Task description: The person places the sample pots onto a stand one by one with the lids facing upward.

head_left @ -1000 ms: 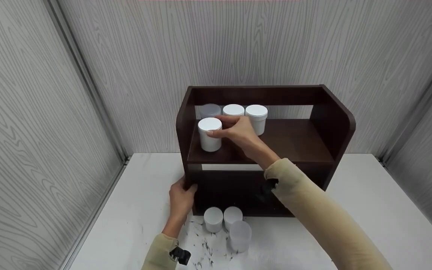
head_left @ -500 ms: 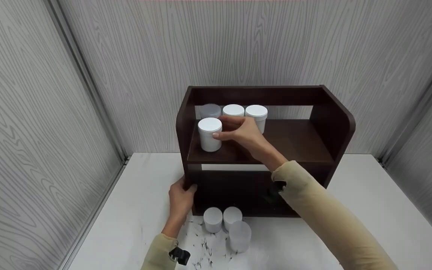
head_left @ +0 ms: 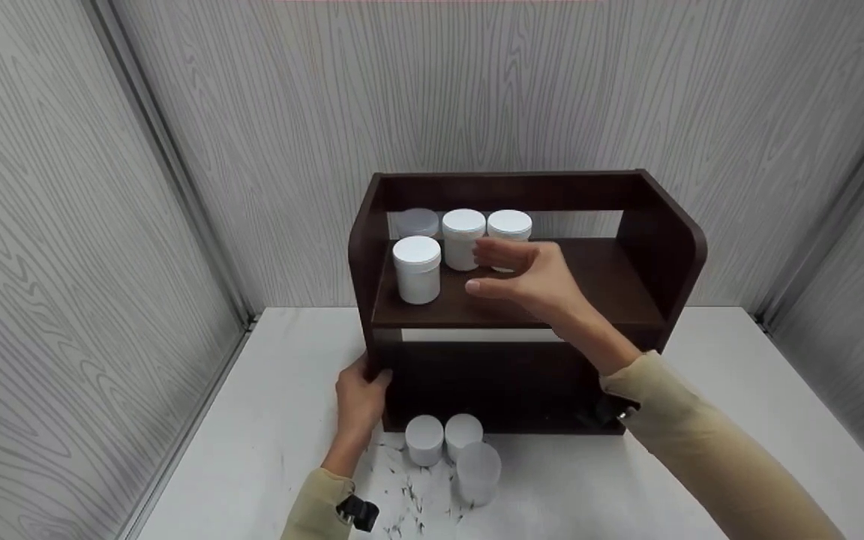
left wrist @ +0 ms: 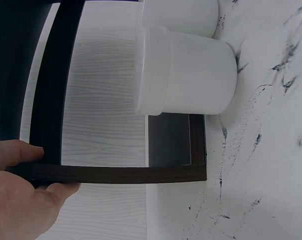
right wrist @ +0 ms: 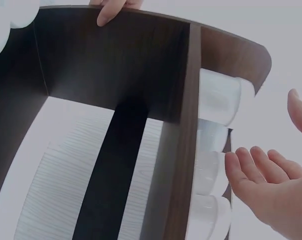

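My right hand [head_left: 537, 285] hovers over the upper shelf of a dark brown wooden rack [head_left: 597, 285], thumb and fingers spread apart with nothing between them. Left of it, a white lidded jar [head_left: 418, 271] stands upright at the shelf's front left. Behind that jar are a greyish translucent jar [head_left: 418, 221], partly hidden, and a white jar [head_left: 463, 240]. Another white jar [head_left: 509, 222] is partly covered by my right hand. My left hand [head_left: 361, 401] grips the rack's left side panel, its thumb and fingers around the edge in the left wrist view.
Two white jars [head_left: 424, 441] stand on the white table [head_left: 304, 375] before the rack's lower opening. A translucent jar [head_left: 478, 472] stands just in front of them. Dark marks streak the tabletop nearby. Wood-grain panels [head_left: 447, 90] enclose the back and sides.
My right hand has let go of the white jar at the shelf's front left and moved away to the right. The jar stays in place, and my left hand has kept its hold.
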The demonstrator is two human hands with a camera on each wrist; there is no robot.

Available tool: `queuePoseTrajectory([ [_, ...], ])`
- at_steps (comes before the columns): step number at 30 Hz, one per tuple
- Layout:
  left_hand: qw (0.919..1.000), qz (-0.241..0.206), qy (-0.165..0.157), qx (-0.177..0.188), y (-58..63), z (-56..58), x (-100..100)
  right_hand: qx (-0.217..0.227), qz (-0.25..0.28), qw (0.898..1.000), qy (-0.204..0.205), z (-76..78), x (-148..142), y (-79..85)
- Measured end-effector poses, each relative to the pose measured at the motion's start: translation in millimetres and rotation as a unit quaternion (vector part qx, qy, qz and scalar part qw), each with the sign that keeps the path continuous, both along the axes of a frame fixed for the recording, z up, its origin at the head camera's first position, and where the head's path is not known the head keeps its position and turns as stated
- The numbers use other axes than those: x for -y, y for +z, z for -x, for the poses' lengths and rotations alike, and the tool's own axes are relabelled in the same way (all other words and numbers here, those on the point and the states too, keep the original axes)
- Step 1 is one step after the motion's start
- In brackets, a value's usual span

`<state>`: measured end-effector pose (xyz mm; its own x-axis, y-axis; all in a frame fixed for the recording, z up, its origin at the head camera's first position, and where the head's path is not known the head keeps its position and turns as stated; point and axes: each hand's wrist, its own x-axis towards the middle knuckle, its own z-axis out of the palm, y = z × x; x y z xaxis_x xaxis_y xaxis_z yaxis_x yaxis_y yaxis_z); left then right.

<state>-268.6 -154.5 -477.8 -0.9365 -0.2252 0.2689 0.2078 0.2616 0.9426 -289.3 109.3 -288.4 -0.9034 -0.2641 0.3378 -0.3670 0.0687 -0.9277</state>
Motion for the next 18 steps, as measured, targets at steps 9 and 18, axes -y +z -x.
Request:
queuePoseTrajectory([
  [9,0.9998,0.007,0.018,-0.002,-0.6,0.9,2,-0.039,-0.013,0.999,-0.006,-36.7,-24,-15.6],
  [18,0.9999,-0.003,-0.002,0.013,0.3,0.0,3,-0.053,0.006,0.999,0.000,-69.7,-48,-44.6],
])
